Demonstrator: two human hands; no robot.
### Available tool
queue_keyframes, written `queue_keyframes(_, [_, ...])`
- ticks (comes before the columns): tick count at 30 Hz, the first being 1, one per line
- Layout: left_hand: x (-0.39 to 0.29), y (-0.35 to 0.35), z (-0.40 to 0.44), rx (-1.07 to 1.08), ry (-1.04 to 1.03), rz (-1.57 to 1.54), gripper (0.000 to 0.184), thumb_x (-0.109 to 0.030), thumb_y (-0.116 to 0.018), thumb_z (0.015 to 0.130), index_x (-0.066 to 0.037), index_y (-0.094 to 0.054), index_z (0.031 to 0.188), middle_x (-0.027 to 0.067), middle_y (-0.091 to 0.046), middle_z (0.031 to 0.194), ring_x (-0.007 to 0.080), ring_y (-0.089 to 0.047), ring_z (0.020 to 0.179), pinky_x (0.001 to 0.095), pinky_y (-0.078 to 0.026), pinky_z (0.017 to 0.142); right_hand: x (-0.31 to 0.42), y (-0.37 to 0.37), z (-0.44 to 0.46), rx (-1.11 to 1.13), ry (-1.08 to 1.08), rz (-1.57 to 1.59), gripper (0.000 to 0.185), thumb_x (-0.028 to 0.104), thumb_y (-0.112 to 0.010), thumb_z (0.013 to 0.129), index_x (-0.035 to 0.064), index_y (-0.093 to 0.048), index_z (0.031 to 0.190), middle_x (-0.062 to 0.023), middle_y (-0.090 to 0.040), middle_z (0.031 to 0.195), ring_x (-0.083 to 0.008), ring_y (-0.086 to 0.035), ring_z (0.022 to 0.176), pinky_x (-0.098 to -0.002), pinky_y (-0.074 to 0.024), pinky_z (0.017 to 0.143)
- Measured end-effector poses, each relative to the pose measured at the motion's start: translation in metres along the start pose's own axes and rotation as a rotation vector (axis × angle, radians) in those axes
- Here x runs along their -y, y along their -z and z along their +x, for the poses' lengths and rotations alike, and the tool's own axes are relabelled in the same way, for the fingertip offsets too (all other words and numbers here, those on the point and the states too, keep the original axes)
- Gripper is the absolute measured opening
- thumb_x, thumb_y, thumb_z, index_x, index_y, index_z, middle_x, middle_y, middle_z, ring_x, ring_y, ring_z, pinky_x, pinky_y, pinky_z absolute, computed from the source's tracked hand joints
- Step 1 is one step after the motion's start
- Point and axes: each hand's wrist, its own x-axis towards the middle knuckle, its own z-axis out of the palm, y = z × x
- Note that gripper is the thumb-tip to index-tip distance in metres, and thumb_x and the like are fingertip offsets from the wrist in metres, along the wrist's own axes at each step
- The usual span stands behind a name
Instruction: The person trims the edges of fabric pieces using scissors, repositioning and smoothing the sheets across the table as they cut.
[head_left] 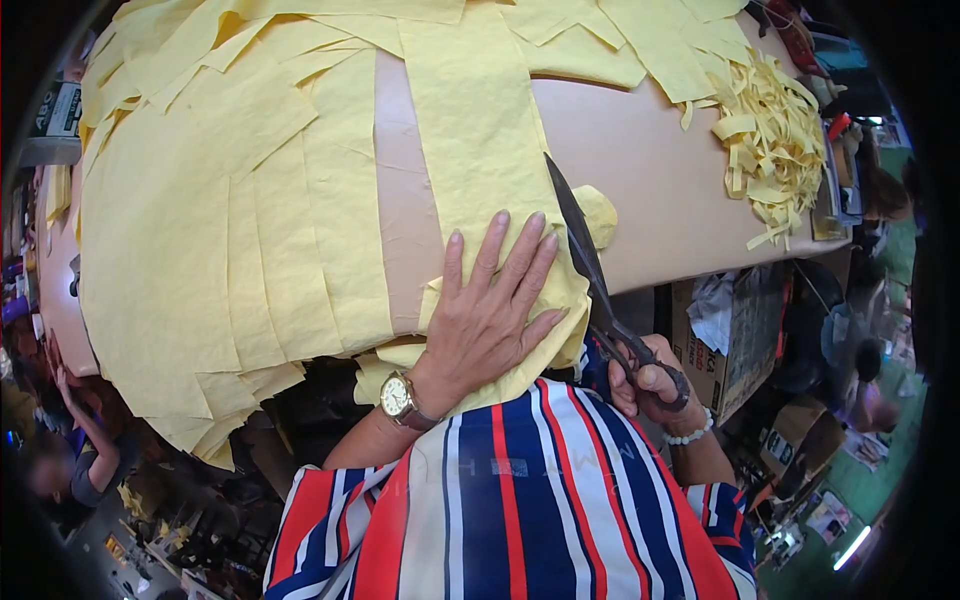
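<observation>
As we look fwd. and down, the table (640,190) takes up most of the view, its pinkish-tan top bare in part at ctr. and R. Overlapping yellow sheets (170,230) cover its L side and hang over the near edge; more lie along the far side. Our striped shirt (515,500), red, white and navy, fills the bottom ctr. Mid-table, a long yellow panel (480,120) runs from the far side to the near edge, its near end rumpled. A cardboard box (745,340) sits below the near edge, R side. A heap of thin strips (765,150), also yellow, lies at the R end of the tabletop. Black scissors (580,235) point away from us, slanting L, blades along the panel's R edge; we can't tell if they are fully closed. Our L hand (490,300) lies palm down on the panel, just L of the blades, fingers spread, gripping nothing. Our R hand (650,385) is closed around the scissors' handles, beyond the near table edge. One small scrap (602,215) lies just R of the blades. A wristwatch (396,395) w/ pale dial is on our L wrist; a bead bracelet (688,428) is on our R.
</observation>
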Motion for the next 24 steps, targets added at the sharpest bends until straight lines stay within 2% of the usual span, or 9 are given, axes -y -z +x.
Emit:
queue_keyframes(9, [0.001, 0.0, 0.0, 0.002, -0.002, -0.005, 0.061, -0.048, -0.042, 0.085, -0.012, -0.036, 0.134, 0.0051, -0.031, 0.141, 0.027, -0.026, 0.13, 0.0527, -0.018, 0.103, 0.003, -0.004, 0.003, -0.043, -0.029, -0.053, 0.035, 0.03, -0.066, 0.074, -0.001, -0.052, 0.07, -0.003, -0.047, 0.049, -0.0099, -0.046, 0.04, -0.0211, -0.0376, 0.04])
queue_keyframes(15, [0.001, -0.002, -0.001, -0.008, -0.003, -0.014, 0.061, -0.048, -0.043, 0.085, -0.011, -0.037, 0.134, 0.0058, -0.031, 0.141, 0.0271, -0.026, 0.13, 0.0525, -0.018, 0.103, -0.001, -0.007, 0.001, -0.06, -0.025, -0.084, 0.032, 0.027, -0.064, 0.078, 0.0007, -0.05, 0.066, -0.0019, -0.047, 0.049, -0.0082, -0.045, 0.039, -0.0202, -0.0352, 0.038])
queue_keyframes(24, [0.001, -0.001, -0.001, -0.003, -0.004, -0.016, 0.06, -0.048, -0.043, 0.085, -0.011, -0.039, 0.132, 0.0066, -0.031, 0.141, 0.0272, -0.025, 0.131, 0.0517, -0.017, 0.103, 0.0, -0.015, -0.001, -0.13, -0.06, -0.127, 0.027, 0.022, -0.065, 0.079, 0.0013, -0.051, 0.068, 0.0006, -0.047, 0.049, -0.005, -0.043, 0.039, -0.0186, -0.032, 0.038])
